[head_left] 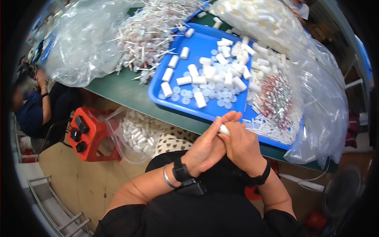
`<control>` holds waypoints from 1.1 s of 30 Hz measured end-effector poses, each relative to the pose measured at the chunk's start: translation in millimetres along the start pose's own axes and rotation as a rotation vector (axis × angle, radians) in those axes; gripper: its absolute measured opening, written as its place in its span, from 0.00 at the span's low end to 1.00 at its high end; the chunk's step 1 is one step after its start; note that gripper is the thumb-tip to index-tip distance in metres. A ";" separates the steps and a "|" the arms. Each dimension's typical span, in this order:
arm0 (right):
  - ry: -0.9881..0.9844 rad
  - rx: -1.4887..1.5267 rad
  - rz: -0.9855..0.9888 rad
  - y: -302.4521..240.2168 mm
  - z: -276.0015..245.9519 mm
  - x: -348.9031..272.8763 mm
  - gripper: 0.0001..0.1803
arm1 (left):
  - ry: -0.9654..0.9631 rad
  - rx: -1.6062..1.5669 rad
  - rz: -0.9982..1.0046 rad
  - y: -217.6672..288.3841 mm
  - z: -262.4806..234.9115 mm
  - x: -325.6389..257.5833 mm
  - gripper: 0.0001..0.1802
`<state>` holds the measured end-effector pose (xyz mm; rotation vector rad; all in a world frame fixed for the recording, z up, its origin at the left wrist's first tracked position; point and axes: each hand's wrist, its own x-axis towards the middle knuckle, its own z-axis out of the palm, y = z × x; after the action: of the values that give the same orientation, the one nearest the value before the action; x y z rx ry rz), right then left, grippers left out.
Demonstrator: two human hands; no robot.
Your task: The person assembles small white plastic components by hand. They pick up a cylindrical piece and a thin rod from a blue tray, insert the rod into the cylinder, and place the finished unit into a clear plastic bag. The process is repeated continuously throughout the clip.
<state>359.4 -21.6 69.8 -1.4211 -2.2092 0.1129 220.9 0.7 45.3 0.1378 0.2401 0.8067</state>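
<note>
Just past the near edge of the table, my two hands meet around a small white plastic cylinder (224,130). My left hand (206,147) has its thumb along one side of the cylinder and its fingers behind it. My right hand (244,148) is curled over the other end, its fingertips closed on the cylinder and partly covering it. Beyond them is a blue tray (169,102) with many loose white cylinders (200,100) and small translucent discs (227,94). Thin white sticks and small red and silver parts (276,93) are heaped at the tray's right.
A pile of white-stemmed parts (146,37) and a clear plastic bag (85,43) cover the green table's (122,94) left. A large bag of white cylinders (256,17) lies at the back. Beside my lap are another filled bag (138,132) and a red stool (92,138). Someone sits at far left.
</note>
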 end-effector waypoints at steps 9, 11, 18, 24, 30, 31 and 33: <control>-0.043 0.405 0.292 -14.2 -0.3 -0.9 0.14 | -0.034 0.198 0.051 0.6 -10.3 1.8 0.30; -0.020 0.391 0.241 -12.6 -3.9 -2.2 0.12 | -0.035 0.323 0.036 8.6 -5.7 -3.4 0.32; -0.048 0.335 0.224 6.0 -2.9 -13.0 0.12 | -0.031 0.308 -0.062 8.0 -13.7 7.3 0.32; -0.028 0.298 0.106 18.5 9.4 -21.4 0.11 | -0.105 0.090 -0.032 1.2 -20.8 9.5 0.28; 0.104 0.305 0.045 8.2 20.6 -15.9 0.13 | -0.136 0.065 0.037 1.3 -19.4 5.4 0.29; 0.155 0.322 0.064 5.6 20.3 -13.5 0.14 | -0.134 0.057 0.048 0.8 -13.4 9.1 0.29; 0.103 0.327 0.213 -2.0 18.1 -6.3 0.15 | -0.072 0.046 0.062 11.7 -8.7 11.1 0.29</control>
<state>351.5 -24.4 52.5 -1.4345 -1.8505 0.4426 217.8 17.1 37.6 0.2181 0.1869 0.8566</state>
